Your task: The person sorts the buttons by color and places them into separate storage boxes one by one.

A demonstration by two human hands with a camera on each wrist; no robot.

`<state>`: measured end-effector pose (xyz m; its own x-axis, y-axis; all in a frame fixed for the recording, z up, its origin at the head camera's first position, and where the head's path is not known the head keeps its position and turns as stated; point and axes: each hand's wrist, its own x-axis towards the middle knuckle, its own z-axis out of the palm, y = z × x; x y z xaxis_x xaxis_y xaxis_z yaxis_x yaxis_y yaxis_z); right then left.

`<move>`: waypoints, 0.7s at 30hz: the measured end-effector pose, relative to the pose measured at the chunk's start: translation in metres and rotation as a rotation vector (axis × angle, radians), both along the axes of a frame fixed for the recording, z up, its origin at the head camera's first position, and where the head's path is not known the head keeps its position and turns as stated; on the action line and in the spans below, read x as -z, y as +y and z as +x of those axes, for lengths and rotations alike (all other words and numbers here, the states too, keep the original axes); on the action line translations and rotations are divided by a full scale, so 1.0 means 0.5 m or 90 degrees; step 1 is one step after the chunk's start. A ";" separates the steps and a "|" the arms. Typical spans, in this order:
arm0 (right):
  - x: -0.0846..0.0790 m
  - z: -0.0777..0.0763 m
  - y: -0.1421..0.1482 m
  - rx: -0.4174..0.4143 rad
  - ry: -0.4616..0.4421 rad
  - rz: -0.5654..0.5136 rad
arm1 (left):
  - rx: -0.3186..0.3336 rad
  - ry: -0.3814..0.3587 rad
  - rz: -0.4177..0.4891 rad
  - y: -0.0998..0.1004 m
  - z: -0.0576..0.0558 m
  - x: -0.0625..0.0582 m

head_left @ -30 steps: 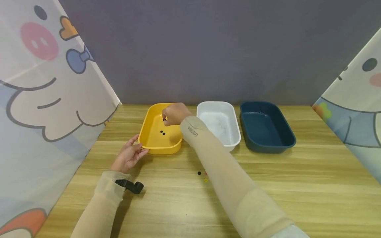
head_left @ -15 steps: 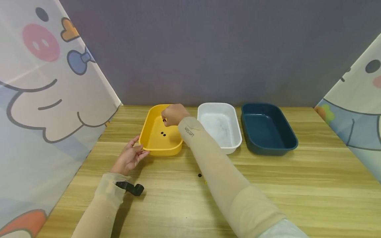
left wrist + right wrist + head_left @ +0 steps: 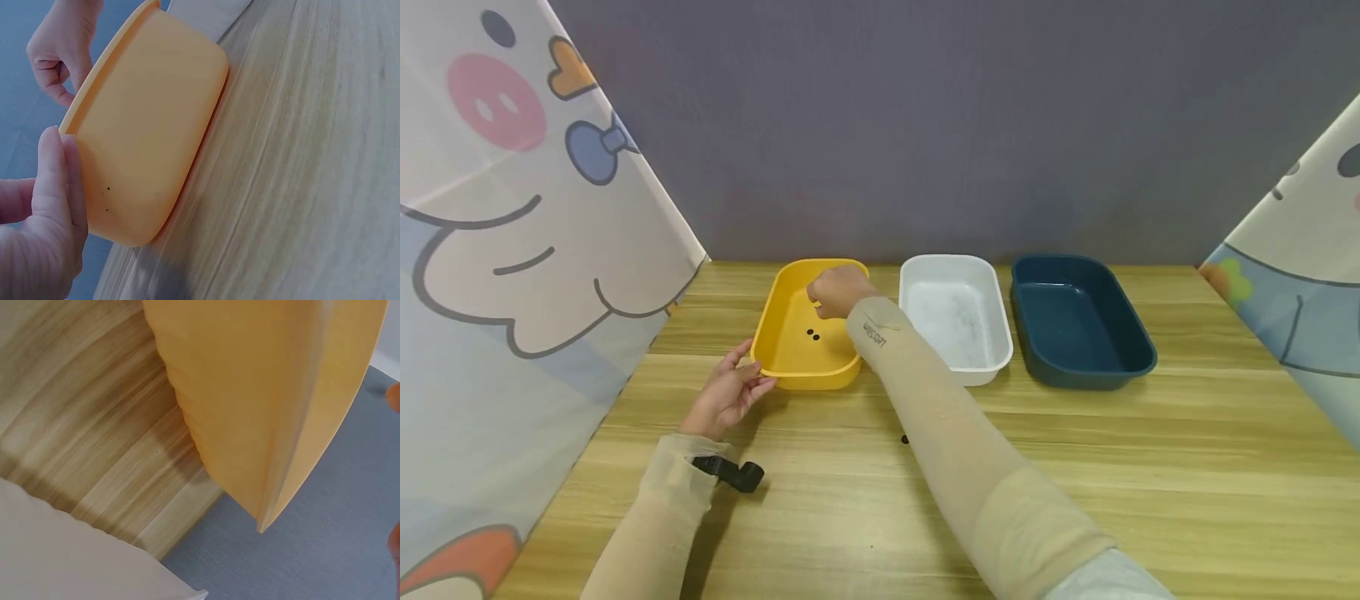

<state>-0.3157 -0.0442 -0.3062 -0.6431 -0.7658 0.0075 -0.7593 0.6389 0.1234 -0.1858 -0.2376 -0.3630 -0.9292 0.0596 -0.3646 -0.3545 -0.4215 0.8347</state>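
Note:
My left hand holds the near left corner of a yellow tray, thumb at the rim and fingers against the outer wall. Over the tray's far right part is my right hand, its fingers curled, fingertips pointing down inside. No piece shows at those fingertips, and the head view hides what lies under the hand. Two small round black pieces, like buttons, lie on the tray floor. Another black piece sits on the table, partly covered by my right forearm. Only fingertips of the right hand enter the right wrist view.
A white tray stands to the right of the yellow one, with a dark blue tray farther right. A grey panel rises behind the wooden table. Printed cartoon sheets flank both sides.
The black piece seen at my right fingertips is out of sight now. My right forearm has shifted slightly left, covering the red and yellow pieces on the table. My left hand stays put.

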 end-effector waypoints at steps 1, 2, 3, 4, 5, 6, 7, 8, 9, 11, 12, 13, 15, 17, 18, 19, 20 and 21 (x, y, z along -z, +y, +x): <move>0.000 0.001 0.001 0.002 -0.003 0.007 | 0.001 0.001 0.000 0.000 0.002 0.000; 0.001 0.002 0.002 0.004 -0.004 0.013 | 0.002 0.001 0.001 0.001 0.003 0.000; 0.002 0.003 0.004 0.004 -0.005 0.017 | 0.003 0.002 0.000 0.001 0.003 0.000; 0.002 0.004 0.006 0.005 0.000 0.021 | 0.002 0.002 -0.001 0.002 0.004 0.000; 0.002 0.004 0.008 0.006 0.002 0.022 | 0.002 0.002 -0.002 0.002 0.004 0.000; 0.002 0.005 0.011 0.005 0.007 0.021 | 0.001 0.002 -0.002 0.002 0.004 0.000; 0.000 0.006 0.015 0.007 0.011 0.020 | 0.001 0.002 -0.005 0.003 0.004 -0.001; -0.002 0.006 0.019 0.008 0.012 0.020 | 0.000 0.000 -0.005 0.002 0.003 -0.001; -0.004 0.007 0.024 0.010 0.011 0.020 | -0.002 0.000 -0.009 0.003 0.003 -0.001; -0.009 0.012 0.035 0.016 -0.001 0.019 | -0.003 -0.001 -0.016 0.003 0.003 -0.001; -0.013 0.015 0.042 0.020 -0.004 0.019 | -0.004 -0.001 -0.017 0.005 0.003 -0.001; -0.016 0.018 0.050 0.024 -0.007 0.019 | -0.003 0.000 -0.020 0.007 0.002 -0.001; -0.022 0.024 0.063 0.027 -0.010 0.015 | 0.000 0.004 -0.023 0.009 0.003 -0.002; -0.027 0.031 0.077 0.035 -0.011 0.014 | 0.004 0.008 -0.027 0.008 0.004 -0.002; -0.028 0.034 0.083 0.041 -0.013 0.011 | 0.007 0.009 -0.023 0.007 0.005 -0.003; -0.029 0.036 0.089 0.048 -0.016 0.007 | 0.010 0.012 -0.023 0.005 0.006 -0.003; -0.029 0.037 0.095 0.056 -0.021 0.002 | 0.013 0.015 -0.021 0.003 0.006 -0.004; -0.029 0.039 0.101 0.065 -0.025 -0.001 | 0.015 0.018 -0.019 0.001 0.007 -0.004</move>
<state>-0.2961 0.0063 -0.2919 -0.7171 -0.6967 -0.0182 -0.6950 0.7128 0.0944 -0.1823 -0.2370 -0.3609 -0.9375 0.0706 -0.3406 -0.3404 -0.3880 0.8565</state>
